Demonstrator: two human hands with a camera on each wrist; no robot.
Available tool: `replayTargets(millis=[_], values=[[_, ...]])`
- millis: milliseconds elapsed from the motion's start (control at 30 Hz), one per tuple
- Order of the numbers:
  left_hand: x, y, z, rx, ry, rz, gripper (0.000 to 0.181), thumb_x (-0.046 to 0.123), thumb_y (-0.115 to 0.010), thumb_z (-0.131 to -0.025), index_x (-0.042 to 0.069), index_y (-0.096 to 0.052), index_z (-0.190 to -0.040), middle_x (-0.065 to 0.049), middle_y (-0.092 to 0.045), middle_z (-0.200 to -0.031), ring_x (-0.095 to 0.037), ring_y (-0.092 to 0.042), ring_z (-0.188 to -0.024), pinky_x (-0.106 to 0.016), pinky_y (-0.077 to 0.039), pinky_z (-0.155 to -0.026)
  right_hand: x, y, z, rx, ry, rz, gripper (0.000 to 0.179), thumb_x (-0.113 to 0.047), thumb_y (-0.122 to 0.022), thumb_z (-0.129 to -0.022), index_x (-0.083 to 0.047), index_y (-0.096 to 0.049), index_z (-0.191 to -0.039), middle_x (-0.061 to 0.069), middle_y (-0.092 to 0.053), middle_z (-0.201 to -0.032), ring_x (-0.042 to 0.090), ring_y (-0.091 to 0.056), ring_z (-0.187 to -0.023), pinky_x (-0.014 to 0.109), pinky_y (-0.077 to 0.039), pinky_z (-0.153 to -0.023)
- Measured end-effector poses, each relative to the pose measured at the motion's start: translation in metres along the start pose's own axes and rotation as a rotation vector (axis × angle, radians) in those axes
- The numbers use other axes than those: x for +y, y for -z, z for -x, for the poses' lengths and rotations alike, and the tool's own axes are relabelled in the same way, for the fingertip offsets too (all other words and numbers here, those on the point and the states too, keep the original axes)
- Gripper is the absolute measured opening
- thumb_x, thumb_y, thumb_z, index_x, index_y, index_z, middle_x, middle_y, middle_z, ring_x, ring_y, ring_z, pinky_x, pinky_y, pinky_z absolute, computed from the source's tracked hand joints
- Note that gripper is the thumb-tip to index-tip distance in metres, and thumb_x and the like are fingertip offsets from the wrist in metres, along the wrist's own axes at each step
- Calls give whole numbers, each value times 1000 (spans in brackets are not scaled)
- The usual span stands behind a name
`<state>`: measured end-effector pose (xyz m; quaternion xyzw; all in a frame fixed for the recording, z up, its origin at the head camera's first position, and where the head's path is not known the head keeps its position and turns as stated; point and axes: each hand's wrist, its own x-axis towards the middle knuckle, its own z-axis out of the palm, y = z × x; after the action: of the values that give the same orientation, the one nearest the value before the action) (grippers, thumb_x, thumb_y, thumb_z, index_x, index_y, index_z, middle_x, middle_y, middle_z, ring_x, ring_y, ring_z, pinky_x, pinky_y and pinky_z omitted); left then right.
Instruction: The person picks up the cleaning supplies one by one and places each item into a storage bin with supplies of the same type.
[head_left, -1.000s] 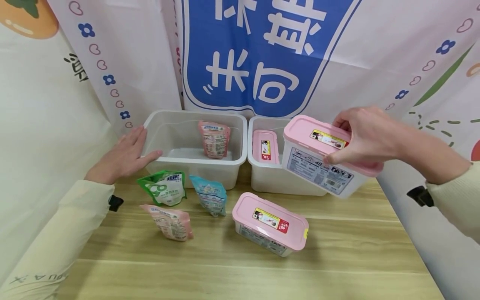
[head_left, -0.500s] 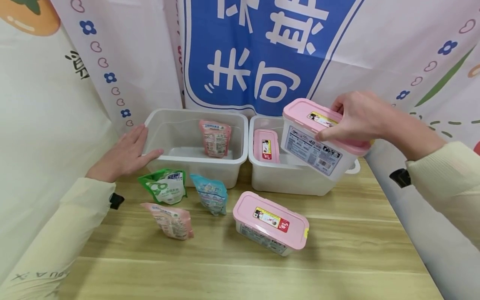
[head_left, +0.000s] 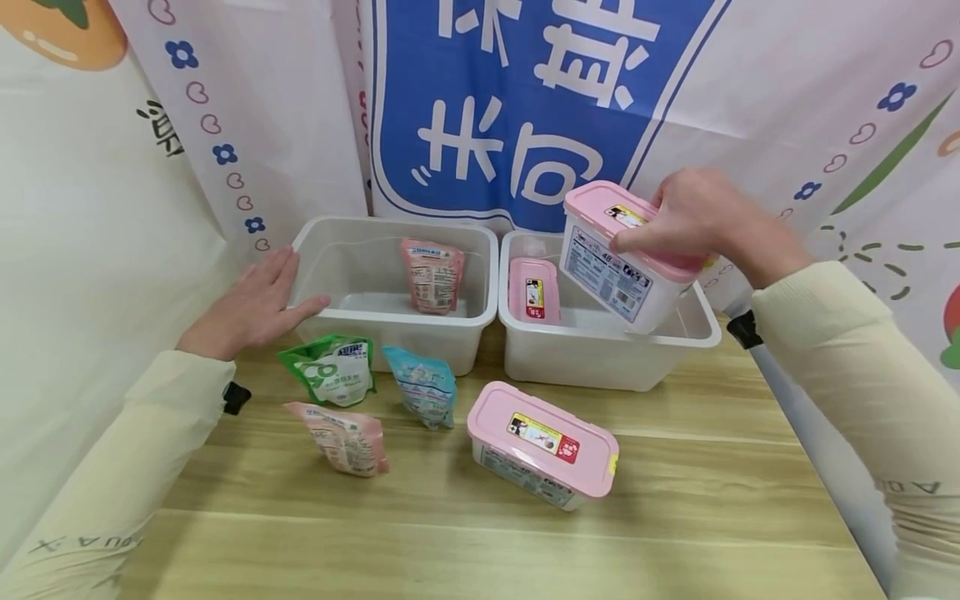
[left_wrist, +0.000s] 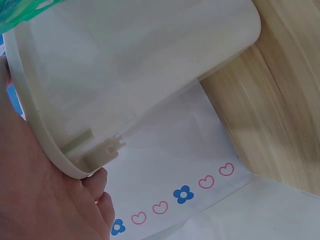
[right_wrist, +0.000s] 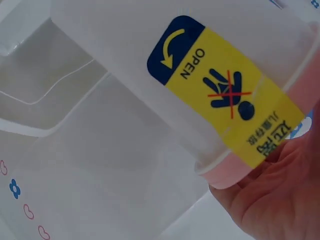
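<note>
My right hand [head_left: 693,212] grips a white plastic box with a pink lid [head_left: 611,267] from above, thumb on the lid's near edge. The box hangs tilted over the right white bin [head_left: 585,358], its lower end inside the rim. In the right wrist view the box's end shows a yellow OPEN label [right_wrist: 225,90]. Another pink-lidded box [head_left: 534,292] stands in that bin's left part. My left hand [head_left: 251,304] holds the corner of the left white bin [head_left: 397,333]; in the left wrist view, fingers [left_wrist: 97,187] curl under its rim [left_wrist: 37,135]. A pink pouch [head_left: 433,275] stands inside.
On the wooden table [head_left: 375,550] in front of the bins are a green pouch [head_left: 333,371], a blue pouch [head_left: 423,387] and a pink pouch [head_left: 345,442]. A third pink-lidded box [head_left: 540,442] sits before the right bin. A printed cloth [head_left: 300,108] hangs close behind.
My right hand has carried the pink-lidded box left and upward, from the right bin's right side to over its opening. The left hand stays at the left bin's corner.
</note>
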<state>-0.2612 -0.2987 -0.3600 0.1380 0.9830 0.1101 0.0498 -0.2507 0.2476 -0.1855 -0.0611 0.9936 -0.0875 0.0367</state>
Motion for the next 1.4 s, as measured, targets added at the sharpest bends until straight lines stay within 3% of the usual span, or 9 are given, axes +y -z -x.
replayTargets(millis=[467, 1233, 1400], values=[[-1, 0, -1, 14, -7, 5, 103, 69, -38, -105, 2, 9, -167, -25, 12, -176, -48, 3, -164, -70, -1, -131, -1, -25, -27, -1, -99, -29, 74, -71, -76, -79, -3, -68, -107, 17, -75, -90, 26, -75, -68, 28, -60, -56], [1, -1, 1, 10, -3, 4, 105, 69, -39, -104, -1, 7, -167, -28, 9, -175, -50, 3, -163, -70, -3, -131, 5, -67, -40, 86, -231, -140, 72, -65, -76, -82, -5, -65, -120, 19, -71, -102, 29, -76, -73, 27, -59, -54], [0, 0, 1, 8, -1, 8, 104, 69, -38, -104, -1, 7, -167, -27, 11, -175, -49, 4, -163, -70, -2, -131, 4, -75, -41, 97, -247, -155, 69, -65, -76, -82, -6, -67, -115, 17, -72, -100, 28, -75, -73, 25, -56, -53]])
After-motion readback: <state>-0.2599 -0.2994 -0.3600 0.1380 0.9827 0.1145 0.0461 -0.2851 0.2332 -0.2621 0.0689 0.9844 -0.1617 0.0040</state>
